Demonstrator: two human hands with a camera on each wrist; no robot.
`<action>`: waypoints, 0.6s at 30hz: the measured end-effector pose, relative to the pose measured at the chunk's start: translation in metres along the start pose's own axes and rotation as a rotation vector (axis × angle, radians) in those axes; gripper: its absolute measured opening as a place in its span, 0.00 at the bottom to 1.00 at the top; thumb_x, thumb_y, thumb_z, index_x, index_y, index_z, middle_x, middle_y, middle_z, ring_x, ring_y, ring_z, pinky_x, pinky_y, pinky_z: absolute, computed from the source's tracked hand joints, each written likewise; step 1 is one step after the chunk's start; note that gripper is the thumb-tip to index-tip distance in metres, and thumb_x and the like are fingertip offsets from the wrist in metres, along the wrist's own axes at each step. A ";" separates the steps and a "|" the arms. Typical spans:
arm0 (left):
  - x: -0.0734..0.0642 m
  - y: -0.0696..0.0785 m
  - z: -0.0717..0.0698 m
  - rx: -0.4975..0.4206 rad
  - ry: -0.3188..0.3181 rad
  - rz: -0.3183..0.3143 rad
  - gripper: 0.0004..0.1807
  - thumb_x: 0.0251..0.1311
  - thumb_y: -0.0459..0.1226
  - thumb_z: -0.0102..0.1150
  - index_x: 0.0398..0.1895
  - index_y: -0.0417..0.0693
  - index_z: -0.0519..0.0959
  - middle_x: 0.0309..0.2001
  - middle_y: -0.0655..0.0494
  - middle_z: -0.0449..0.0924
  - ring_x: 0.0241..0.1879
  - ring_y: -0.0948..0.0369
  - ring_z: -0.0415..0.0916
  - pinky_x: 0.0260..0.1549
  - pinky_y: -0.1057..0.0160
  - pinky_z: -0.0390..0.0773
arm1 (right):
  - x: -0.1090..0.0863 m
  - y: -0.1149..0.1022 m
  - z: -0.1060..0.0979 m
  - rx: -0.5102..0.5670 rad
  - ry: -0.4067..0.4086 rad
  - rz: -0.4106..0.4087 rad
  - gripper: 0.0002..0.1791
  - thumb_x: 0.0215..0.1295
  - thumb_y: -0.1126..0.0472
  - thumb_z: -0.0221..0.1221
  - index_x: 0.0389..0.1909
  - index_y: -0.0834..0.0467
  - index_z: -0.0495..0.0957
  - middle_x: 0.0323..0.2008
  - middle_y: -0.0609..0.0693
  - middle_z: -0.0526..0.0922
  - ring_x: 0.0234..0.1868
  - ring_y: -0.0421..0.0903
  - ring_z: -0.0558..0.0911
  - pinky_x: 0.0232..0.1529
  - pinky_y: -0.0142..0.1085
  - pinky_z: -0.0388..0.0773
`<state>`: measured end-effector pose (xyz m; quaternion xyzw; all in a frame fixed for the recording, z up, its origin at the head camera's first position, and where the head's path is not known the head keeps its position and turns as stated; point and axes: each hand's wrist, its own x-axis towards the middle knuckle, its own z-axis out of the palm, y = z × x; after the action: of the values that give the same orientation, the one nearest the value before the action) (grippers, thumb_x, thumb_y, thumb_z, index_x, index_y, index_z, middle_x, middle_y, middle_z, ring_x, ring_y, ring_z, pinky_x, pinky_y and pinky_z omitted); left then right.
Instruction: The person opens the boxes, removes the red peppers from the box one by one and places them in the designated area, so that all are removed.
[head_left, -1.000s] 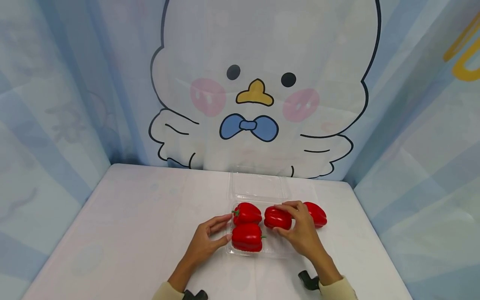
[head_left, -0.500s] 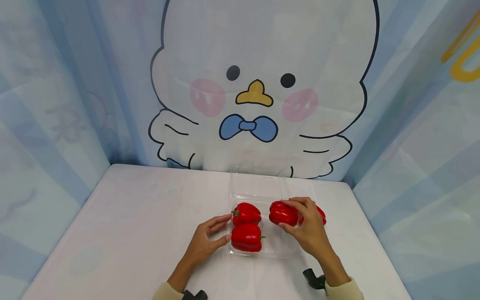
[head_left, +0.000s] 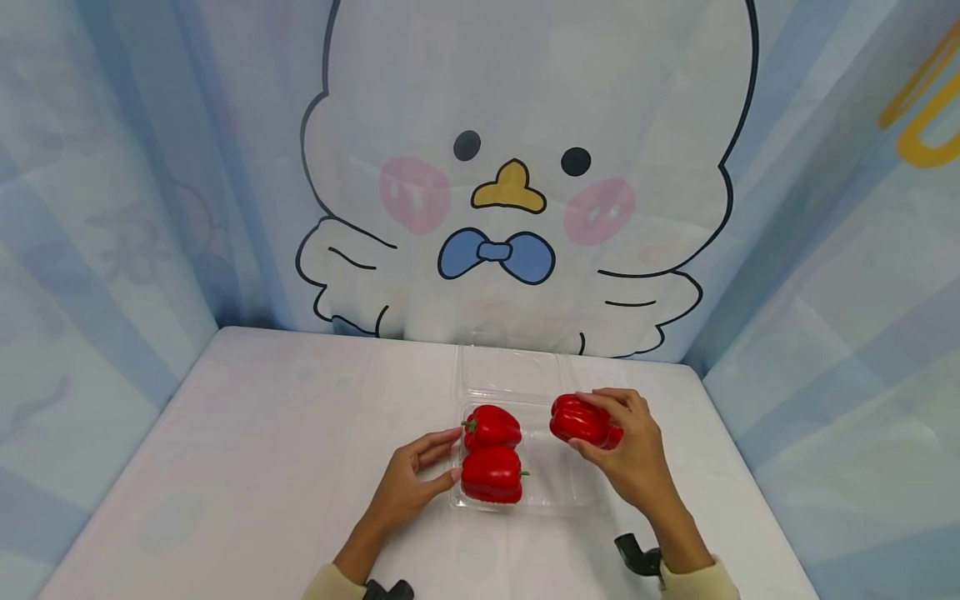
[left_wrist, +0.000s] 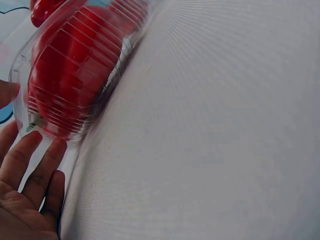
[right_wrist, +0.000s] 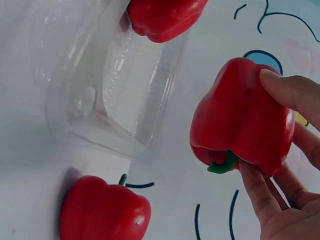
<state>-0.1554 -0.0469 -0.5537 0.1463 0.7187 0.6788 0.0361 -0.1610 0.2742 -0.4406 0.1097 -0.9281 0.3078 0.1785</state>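
Two red bell peppers lie in the left half of a clear plastic clamshell box (head_left: pixel 558 487), the rear bell pepper (head_left: pixel 492 427) behind the front bell pepper (head_left: pixel 491 475). My left hand (head_left: pixel 415 477) touches the box's left wall with fingertips and thumb; in the left wrist view the fingers (left_wrist: pixel 30 167) are spread and fairly straight. My right hand (head_left: pixel 628 446) grips another red bell pepper (right_wrist: pixel 242 115) between thumb and fingers, raised by the box's right side, green stem showing. A further red bell pepper (right_wrist: pixel 104 210) sits on the table, mostly hidden by my right hand in the head view.
The box's clear lid (head_left: pixel 513 371) is folded back toward the rear edge of the white table (head_left: pixel 300 458). A curtain (head_left: pixel 517 100) with a cartoon bird hangs behind, with pale blue curtains at both sides.
My right hand has moved right and slightly back with its bell pepper, from over the box's middle to its right side, now covering most of the outer pepper. The left hand stays put.
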 end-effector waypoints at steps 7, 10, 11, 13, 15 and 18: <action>-0.001 0.002 0.000 0.009 0.006 -0.008 0.31 0.67 0.37 0.71 0.72 0.43 0.76 0.72 0.45 0.78 0.71 0.45 0.78 0.70 0.54 0.76 | -0.001 0.002 -0.009 -0.002 0.028 0.002 0.39 0.47 0.67 0.83 0.65 0.54 0.82 0.65 0.59 0.77 0.65 0.61 0.76 0.52 0.64 0.88; -0.001 0.002 0.000 0.014 0.004 -0.001 0.31 0.67 0.37 0.71 0.72 0.42 0.75 0.72 0.45 0.78 0.71 0.45 0.78 0.70 0.54 0.76 | -0.002 0.004 -0.012 -0.001 0.041 -0.002 0.40 0.47 0.68 0.83 0.64 0.55 0.82 0.64 0.59 0.77 0.65 0.61 0.76 0.51 0.64 0.88; 0.000 0.001 0.001 0.013 0.003 0.000 0.31 0.67 0.37 0.71 0.72 0.42 0.75 0.72 0.45 0.78 0.71 0.44 0.78 0.70 0.53 0.76 | -0.003 0.005 -0.013 -0.006 0.044 -0.002 0.40 0.46 0.68 0.83 0.64 0.55 0.82 0.64 0.59 0.77 0.65 0.61 0.76 0.51 0.64 0.88; 0.000 0.001 0.001 0.013 0.002 -0.002 0.31 0.68 0.37 0.71 0.72 0.42 0.75 0.72 0.45 0.78 0.71 0.44 0.78 0.70 0.53 0.76 | -0.004 0.008 -0.014 -0.011 0.049 0.001 0.40 0.45 0.68 0.83 0.64 0.55 0.82 0.64 0.60 0.77 0.65 0.61 0.76 0.51 0.63 0.89; 0.000 0.001 0.000 0.011 0.002 -0.008 0.31 0.67 0.38 0.71 0.72 0.42 0.75 0.72 0.46 0.78 0.71 0.45 0.78 0.70 0.54 0.76 | -0.005 0.009 -0.016 -0.019 0.052 0.007 0.41 0.45 0.68 0.83 0.64 0.55 0.82 0.64 0.60 0.77 0.65 0.61 0.76 0.51 0.64 0.89; -0.001 0.001 0.000 0.007 0.008 -0.025 0.31 0.67 0.38 0.72 0.72 0.44 0.76 0.72 0.48 0.78 0.71 0.47 0.79 0.70 0.56 0.77 | -0.007 0.011 -0.018 -0.022 0.052 0.025 0.41 0.45 0.68 0.83 0.65 0.55 0.82 0.65 0.60 0.76 0.65 0.62 0.76 0.51 0.64 0.88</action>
<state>-0.1545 -0.0471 -0.5527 0.1348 0.7229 0.6764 0.0415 -0.1534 0.2944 -0.4364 0.0880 -0.9277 0.3027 0.2000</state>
